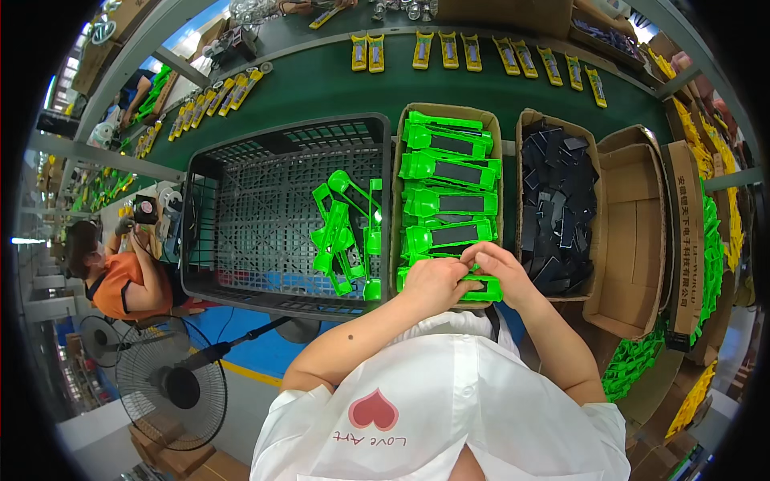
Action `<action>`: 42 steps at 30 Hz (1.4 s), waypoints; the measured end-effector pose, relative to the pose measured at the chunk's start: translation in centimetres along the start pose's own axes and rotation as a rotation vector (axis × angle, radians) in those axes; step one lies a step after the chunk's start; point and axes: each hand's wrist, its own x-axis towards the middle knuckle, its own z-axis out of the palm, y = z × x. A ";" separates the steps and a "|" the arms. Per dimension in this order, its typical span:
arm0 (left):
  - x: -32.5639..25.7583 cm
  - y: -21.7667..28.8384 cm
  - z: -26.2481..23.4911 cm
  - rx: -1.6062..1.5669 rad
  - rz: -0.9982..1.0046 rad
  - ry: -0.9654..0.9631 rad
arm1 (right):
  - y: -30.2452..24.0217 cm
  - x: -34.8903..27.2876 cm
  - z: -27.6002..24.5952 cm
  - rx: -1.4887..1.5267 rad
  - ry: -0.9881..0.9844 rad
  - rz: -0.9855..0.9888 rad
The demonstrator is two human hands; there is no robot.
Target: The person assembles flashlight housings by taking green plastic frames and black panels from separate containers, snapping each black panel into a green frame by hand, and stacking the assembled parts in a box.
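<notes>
My left hand (437, 284) and my right hand (503, 271) meet over the near end of a cardboard box (399, 180). Curled fingers of the left hand rest against a green plastic part (486, 289) and appear to grip it. The right hand's thumb and fingers are pinched together just above; whatever is between them is too small or hidden. Inside the box, several green plastic parts (415, 166) lie in a stack, most with a dark rectangular panel (458, 174) set in.
At left stands a black plastic crate (265, 301) with loose green parts (341, 232). A box of dark panels (559, 208) and an open cardboard box (634, 200) are at right. Yellow-packed items (449, 52) line the green conveyor (321, 96). A co-worker (132, 280) and a fan (180, 386) are left.
</notes>
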 end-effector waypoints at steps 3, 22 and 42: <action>-0.8 -0.2 0.0 -0.079 -0.044 -0.039 | 0.4 -0.2 0.0 -0.043 -0.078 -0.032; 0.3 0.8 -1.5 -0.126 -0.081 0.042 | -0.8 0.8 -0.2 -0.017 0.043 -0.172; 1.2 -1.5 1.9 0.214 0.052 0.067 | 1.2 1.4 -2.7 -0.960 0.437 -0.371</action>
